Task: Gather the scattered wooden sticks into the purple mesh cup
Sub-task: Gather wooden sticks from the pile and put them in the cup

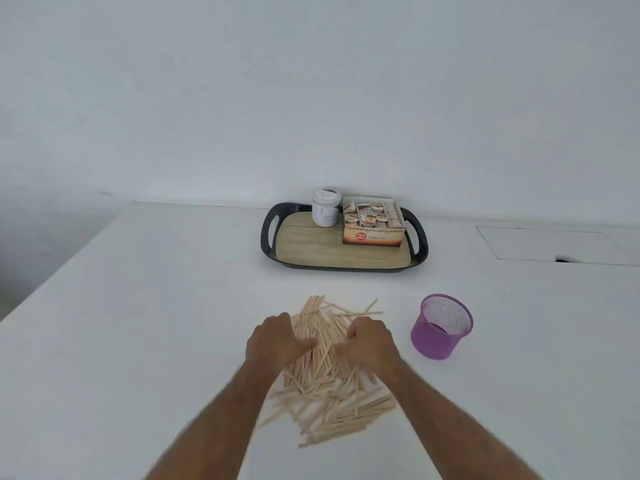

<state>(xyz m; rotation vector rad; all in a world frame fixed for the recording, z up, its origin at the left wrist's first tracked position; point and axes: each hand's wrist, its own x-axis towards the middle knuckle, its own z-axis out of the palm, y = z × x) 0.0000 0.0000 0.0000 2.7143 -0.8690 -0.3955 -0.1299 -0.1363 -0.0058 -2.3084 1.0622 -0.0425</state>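
Note:
A loose heap of pale wooden sticks (325,386) lies on the white table in front of me. My left hand (275,341) and my right hand (369,339) sit on the far part of the heap, one on each side, fingers curled down into the sticks and closing around a bunch between them. The purple mesh cup (441,326) stands upright to the right of the heap, a short way from my right hand. It looks empty inside.
A black-handled tray (270,233) with a wood-look floor stands farther back, carrying a white jar (326,207) and an open box of small packets (374,220). The table's left edge runs diagonally at the left. A rectangular hatch (554,244) lies in the tabletop at the far right.

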